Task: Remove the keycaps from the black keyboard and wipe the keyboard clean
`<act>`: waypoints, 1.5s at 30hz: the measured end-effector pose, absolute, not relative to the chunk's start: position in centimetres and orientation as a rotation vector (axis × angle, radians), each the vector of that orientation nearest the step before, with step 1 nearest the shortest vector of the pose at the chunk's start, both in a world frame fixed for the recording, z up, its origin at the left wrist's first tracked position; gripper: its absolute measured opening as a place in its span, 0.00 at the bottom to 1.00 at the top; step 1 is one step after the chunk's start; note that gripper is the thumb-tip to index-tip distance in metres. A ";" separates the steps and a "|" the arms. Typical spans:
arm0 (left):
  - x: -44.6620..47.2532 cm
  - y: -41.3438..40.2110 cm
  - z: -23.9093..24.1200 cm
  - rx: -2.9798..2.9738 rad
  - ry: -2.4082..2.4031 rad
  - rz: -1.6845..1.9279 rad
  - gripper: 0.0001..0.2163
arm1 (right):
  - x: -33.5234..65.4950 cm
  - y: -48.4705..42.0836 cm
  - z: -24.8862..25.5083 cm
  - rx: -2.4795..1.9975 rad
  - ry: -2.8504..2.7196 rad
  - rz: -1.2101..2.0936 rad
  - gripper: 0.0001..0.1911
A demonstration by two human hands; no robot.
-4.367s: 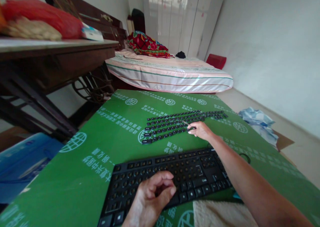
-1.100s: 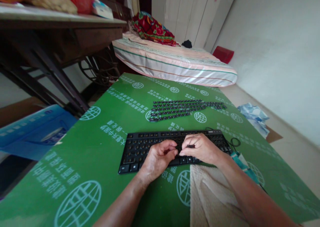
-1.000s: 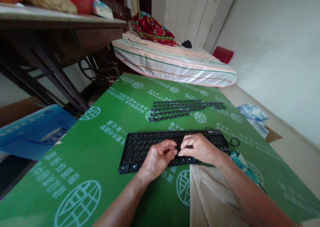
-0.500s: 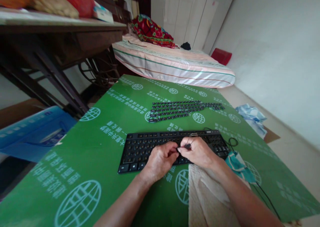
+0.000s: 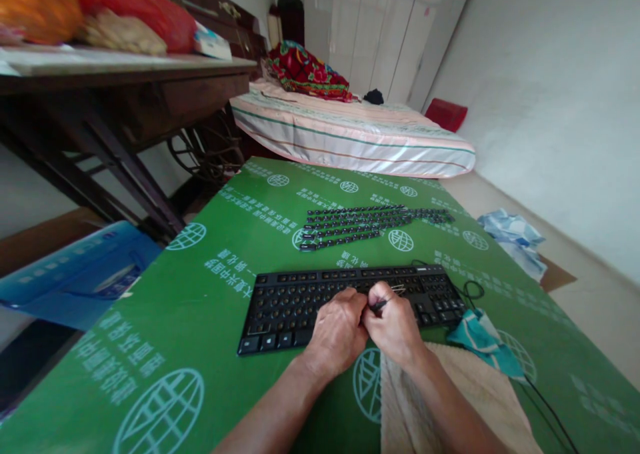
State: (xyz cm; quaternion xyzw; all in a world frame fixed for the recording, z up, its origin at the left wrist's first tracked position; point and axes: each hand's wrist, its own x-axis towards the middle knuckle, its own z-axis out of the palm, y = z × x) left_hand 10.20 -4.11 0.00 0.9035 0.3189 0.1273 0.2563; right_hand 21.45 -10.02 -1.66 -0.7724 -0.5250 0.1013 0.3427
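A black keyboard (image 5: 287, 307) lies on the green table, most of its keycaps off, with several large keys left along the near row. My right hand (image 5: 395, 327) is closed around the dark handle of a wire keycap puller (image 5: 397, 289), whose thin metal prongs stick out to the right above the keys. Beside it, my left hand (image 5: 340, 331) rests over the keyboard's near edge with curled fingers meeting the right fingertips. Whatever lies between the left fingers is hidden. Beyond the keyboard, loose black keycaps (image 5: 345, 231) are laid out in slanting rows.
A beige cloth (image 5: 460, 381) lies under my right forearm, and a teal checked cloth (image 5: 483, 341) sits by the keyboard cable (image 5: 547, 411). The green table (image 5: 240, 401) reaches towards a bed (image 5: 350, 131). A dark wooden table (image 5: 165, 101) stands at left.
Both hands have shifted slightly nearer and to the right in view. My left hand has turned further palm-down, and the puller's prongs now point more to the right. The camera view has tilted a little.
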 end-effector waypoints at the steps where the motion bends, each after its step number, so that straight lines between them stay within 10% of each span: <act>1: 10.3 -4.1 -0.2 2.444 0.858 0.356 0.10 | 21.4 -10.1 -1.7 -1.990 -1.350 0.264 0.05; 45: 9.9 -3.4 -1.5 2.023 0.751 0.640 0.05 | 21.4 -10.7 -2.4 -1.519 -1.025 0.438 0.14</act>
